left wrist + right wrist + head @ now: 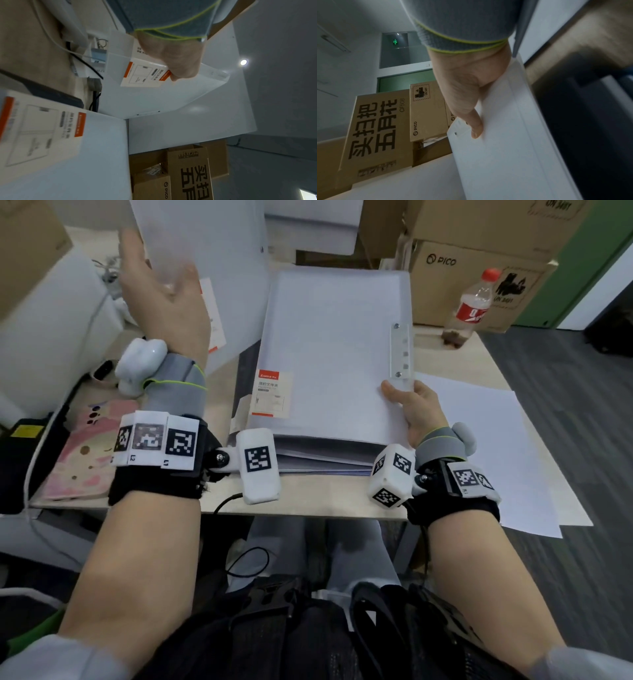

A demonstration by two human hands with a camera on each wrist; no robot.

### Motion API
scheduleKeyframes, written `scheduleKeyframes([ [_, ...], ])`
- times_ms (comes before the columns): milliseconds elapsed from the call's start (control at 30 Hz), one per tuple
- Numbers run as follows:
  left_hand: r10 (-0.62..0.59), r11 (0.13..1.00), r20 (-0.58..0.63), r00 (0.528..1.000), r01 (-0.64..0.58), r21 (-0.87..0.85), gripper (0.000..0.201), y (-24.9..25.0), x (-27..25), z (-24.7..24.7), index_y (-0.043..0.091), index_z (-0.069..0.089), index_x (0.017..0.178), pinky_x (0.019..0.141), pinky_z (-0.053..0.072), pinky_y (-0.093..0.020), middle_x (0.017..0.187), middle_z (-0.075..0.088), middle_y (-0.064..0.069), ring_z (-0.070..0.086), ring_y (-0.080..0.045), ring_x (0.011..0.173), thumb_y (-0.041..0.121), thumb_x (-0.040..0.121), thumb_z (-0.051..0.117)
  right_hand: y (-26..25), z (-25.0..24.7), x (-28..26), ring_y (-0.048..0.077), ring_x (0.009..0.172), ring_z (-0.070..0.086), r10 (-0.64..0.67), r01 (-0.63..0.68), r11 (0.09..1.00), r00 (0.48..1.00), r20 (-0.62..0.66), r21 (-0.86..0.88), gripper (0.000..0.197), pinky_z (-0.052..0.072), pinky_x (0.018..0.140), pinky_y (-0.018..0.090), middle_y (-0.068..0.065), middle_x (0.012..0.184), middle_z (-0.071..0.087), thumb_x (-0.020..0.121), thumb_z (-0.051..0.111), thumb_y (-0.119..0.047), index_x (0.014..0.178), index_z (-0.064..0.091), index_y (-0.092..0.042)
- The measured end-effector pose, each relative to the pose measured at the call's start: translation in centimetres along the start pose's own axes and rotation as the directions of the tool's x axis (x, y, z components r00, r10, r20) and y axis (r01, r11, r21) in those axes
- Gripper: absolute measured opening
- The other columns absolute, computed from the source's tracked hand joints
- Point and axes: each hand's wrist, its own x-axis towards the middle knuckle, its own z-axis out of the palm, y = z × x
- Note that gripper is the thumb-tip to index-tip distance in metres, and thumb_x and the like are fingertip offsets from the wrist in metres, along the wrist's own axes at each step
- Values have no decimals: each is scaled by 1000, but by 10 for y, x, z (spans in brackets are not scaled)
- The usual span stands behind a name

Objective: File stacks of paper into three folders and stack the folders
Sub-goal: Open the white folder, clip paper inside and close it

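A frosted folder point(335, 344) with an orange label and a clip strip on its right edge lies on top of a pile of papers and folders at the middle of the desk. My right hand point(414, 409) pinches its near right corner, thumb point(476, 129) on top beside the strip and fingers hidden below. My left hand point(164, 296) is raised at the far left and grips a second translucent folder point(222, 251), held up off the desk. In the left wrist view this lifted folder point(154, 97) hangs open and shows its own orange label.
Loose white sheets point(486, 440) lie on the desk to the right and overhang its edge. A cola bottle point(472, 306) and cardboard boxes point(455, 285) stand at the back right. A pink pad point(82, 460) and a white device point(51, 320) are on the left.
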Motion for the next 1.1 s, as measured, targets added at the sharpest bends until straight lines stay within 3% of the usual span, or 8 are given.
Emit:
scheduleKeyframes([
  [267,103,989,9,995,-103,103,21,13,11,-9,24,46,90,78,52,-24,83,59,16,56,-8,75,12,74,52,12,14,6,29,98,64,139,-156,963,986,-88,-221,34,51,95,45,14,108,68,75,79,-21,101,63,-6],
  [367,72,994,47,996,-75,76,22,18,12,-6,28,42,81,71,51,-28,76,56,16,54,-11,69,12,72,54,9,12,9,25,80,59,153,-190,918,979,-132,-348,31,54,74,39,9,88,66,72,81,-31,74,56,-13],
  [433,12,1000,89,996,-11,-3,19,17,11,-4,24,47,80,67,53,-31,74,60,13,58,-11,68,11,71,58,3,12,8,20,63,45,122,-177,883,981,-151,-435,42,38,53,27,0,67,49,70,82,-33,63,44,-17],
  [567,-155,963,188,970,190,-188,21,8,5,0,9,57,90,71,57,-34,84,71,-3,69,-19,76,-1,72,61,-7,9,7,18,56,39,76,-157,751,985,-153,-641,37,32,51,26,0,62,42,71,81,-30,70,50,-11],
  [700,-317,891,327,890,398,-220,22,-2,-3,8,11,59,87,71,58,-35,74,74,6,70,-18,74,-8,77,59,-9,2,5,24,65,34,-89,-63,783,973,-211,-619,46,31,56,29,2,57,34,86,62,-35,55,33,-15],
  [833,-457,785,455,764,587,-196,24,-9,-21,25,9,59,88,64,57,-29,68,73,5,70,-13,65,-14,84,53,-13,-7,-4,21,78,51,-196,117,952,942,-272,-282,43,50,77,39,9,78,60,87,46,-47,70,55,-8],
  [967,-580,670,524,623,731,-127,18,-20,-46,44,2,62,94,61,57,-30,71,74,-1,71,-18,65,-12,85,53,-13,-23,-13,16,80,52,-269,193,946,916,-299,-262,19,45,78,29,-4,76,56,85,63,-30,91,66,-13],
  [1100,-689,581,520,506,814,-23,18,-27,-71,63,7,59,86,56,58,-34,77,70,-4,70,-18,61,-11,84,55,-4,-46,-18,19,100,60,-273,134,931,872,-406,-339,45,48,94,29,6,104,66,76,72,-25,118,63,-9],
])
